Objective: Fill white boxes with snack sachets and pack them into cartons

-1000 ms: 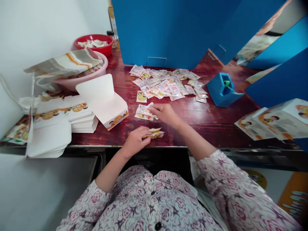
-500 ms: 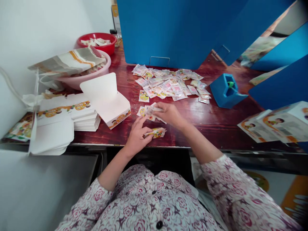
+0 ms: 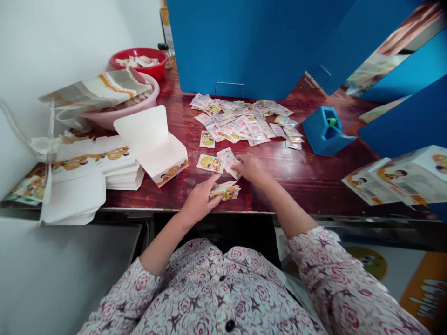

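Observation:
My left hand [image 3: 198,201] is closed round the left end of a small stack of printed sachets [image 3: 228,191] near the table's front edge. Fingers of my right hand [image 3: 254,169] are on the right side of a single pale sachet [image 3: 227,159], pinched at its edge. Beside that one, a yellow-printed sachet [image 3: 210,163] lies flat, just beyond my left fingertips. Farther back, another yellow-faced sachet [image 3: 207,139] lies at the edge of a loose heap of sachets [image 3: 240,122].
An open white carton [image 3: 167,160] stands left of my hands, by a pile of flat cartons [image 3: 120,174]. Behind are a pink basin [image 3: 153,95] and a red basin [image 3: 162,60]. Blue panels [image 3: 237,46] close off the back. At right are a blue tape dispenser [image 3: 323,135] and white boxes [image 3: 408,174].
My right hand has moved slightly right and down, from above the loose sachets to the pale one. The stack at my left hand looks thicker; the flat yellow sachet is now uncovered.

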{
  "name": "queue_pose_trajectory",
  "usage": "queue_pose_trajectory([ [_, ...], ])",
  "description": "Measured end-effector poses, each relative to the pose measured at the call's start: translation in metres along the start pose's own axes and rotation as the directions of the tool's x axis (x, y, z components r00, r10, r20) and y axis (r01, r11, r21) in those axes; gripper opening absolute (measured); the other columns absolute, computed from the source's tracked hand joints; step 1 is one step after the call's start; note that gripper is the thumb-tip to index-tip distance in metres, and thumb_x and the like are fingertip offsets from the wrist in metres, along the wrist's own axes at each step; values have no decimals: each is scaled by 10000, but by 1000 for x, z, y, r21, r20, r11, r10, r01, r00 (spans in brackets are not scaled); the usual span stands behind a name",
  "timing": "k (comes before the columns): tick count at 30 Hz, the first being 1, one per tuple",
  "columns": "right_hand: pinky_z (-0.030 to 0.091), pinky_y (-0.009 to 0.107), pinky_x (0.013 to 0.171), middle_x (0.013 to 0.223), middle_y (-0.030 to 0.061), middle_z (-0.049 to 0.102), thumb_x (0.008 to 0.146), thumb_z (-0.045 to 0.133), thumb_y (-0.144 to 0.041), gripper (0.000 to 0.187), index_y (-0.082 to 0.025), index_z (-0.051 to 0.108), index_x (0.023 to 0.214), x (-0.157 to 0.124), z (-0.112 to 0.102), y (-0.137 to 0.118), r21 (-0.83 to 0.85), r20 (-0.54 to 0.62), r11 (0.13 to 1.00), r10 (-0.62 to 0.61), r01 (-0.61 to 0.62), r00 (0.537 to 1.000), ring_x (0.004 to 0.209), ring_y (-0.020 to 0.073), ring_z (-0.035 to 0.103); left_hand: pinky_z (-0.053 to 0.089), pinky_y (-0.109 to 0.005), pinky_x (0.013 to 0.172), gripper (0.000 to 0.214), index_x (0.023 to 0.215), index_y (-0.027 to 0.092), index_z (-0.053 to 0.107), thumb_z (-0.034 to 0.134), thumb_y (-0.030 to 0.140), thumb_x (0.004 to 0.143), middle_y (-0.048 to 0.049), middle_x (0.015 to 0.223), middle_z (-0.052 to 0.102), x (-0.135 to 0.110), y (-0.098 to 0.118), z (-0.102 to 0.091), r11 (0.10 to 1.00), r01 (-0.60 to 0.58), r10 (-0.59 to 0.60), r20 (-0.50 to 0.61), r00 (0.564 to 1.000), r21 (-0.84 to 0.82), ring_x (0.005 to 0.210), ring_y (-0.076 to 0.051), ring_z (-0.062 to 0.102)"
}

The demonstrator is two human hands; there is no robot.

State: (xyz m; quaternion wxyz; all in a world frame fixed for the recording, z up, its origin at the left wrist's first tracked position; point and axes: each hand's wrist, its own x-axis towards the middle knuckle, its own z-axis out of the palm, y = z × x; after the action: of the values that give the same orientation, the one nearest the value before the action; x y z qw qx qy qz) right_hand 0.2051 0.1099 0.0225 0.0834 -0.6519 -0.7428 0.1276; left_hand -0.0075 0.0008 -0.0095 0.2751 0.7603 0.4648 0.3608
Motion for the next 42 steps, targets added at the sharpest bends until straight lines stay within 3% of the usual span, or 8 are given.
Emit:
queue_pose_trajectory([
  [7,440,276,675,751,5,642,795,668,-328,167,-201,594,716,-19,-6,-1,514,-211,850,-6,116,977,696,144,568,555,-409,851,189,1051,185,676,688,215,865,-64,974,729,0,-2,-1,987,-155,153,43,987,53,919,-222,675],
  [16,452,254,657,756,4,684,868,597,-514,351,-182,686,801,-46,-13,-40,675,280,728,-405,122,870,668,118,572,395,-585,1113,127,947,196,695,719,191,822,-129,1482,476,-6,-6,0,962,-227,249,-147,957,152,1429,-351,371],
  [21,496,308,822,991,69,747,978,482,-481,395,-185,742,965,-4,-9,-49,449,149,856,-355,257,923,925,200,669,566,-398,865,167,1025,217,669,661,183,862,-49,1000,714,-6,-4,-1,991,-132,132,-17,991,-7,938,-204,672],
  [27,454,412,959,1160,153,701,860,682,-286,323,-168,712,1159,34,8,-77,-163,184,936,-281,312,942,1102,307,625,544,-438,926,622,1362,223,502,747,226,789,-78,1122,722,-4,4,-7,991,134,-134,-22,991,-21,1038,-260,675],
  [33,464,298,826,1083,84,713,850,635,-209,187,-201,723,1014,16,5,-64,22,96,964,-264,264,960,959,215,636,525,-457,946,195,967,194,681,739,212,781,-78,1024,710,-3,0,-6,999,35,-35,-29,999,19,999,-249,654],
  [38,411,250,670,782,11,696,911,584,-339,206,-215,733,842,-26,-15,-46,241,316,889,-451,389,835,717,146,583,324,-596,1162,189,961,181,698,737,180,776,-138,1563,386,-5,-2,-3,988,-82,100,-138,985,128,1484,-377,274],
  [40,400,241,633,741,-2,684,956,518,-426,335,-208,742,836,-32,-20,-41,366,358,857,-489,362,796,678,133,572,350,-580,1154,210,987,186,683,721,155,782,-135,1497,484,-4,-3,-3,990,-122,128,-89,988,75,1435,-345,384],
  [42,401,245,614,719,9,680,984,453,-488,451,-186,740,813,-27,-22,-38,358,306,886,-411,296,859,663,139,581,460,-510,1074,212,1016,196,664,693,155,809,-105,1266,661,-4,-2,-4,993,-120,120,-20,993,-19,1218,-269,600],
])
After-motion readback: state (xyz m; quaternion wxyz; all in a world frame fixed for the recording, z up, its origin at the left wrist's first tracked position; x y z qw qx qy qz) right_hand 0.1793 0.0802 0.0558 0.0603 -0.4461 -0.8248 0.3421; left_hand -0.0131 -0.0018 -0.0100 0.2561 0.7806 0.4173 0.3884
